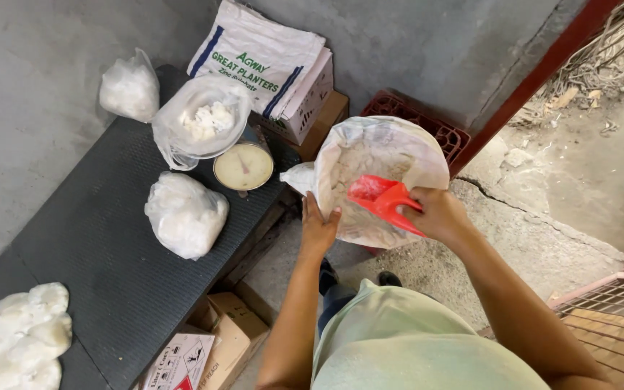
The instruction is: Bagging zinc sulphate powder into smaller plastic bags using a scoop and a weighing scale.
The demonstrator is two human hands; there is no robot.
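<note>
Filled bags (perhaps powder) flank scale.

Person observed from the head camera, looking down the front of the body. Upper body is covered by a pale green shirt of plain, soft fabric, free of visible print, buttons or pockets; it bulges forward at the belly and shows light creasing. Both forearms are bare from the elbow down; where the sleeves end cannot be told. Left hand and right hand are bare: no gloves, rings, watch or wristband visible. Below the shirt hem, a strip of blue denim trouser shows. Dark footwear appears at the ground, partly hidden by the shirt; type cannot be determined.
</note>
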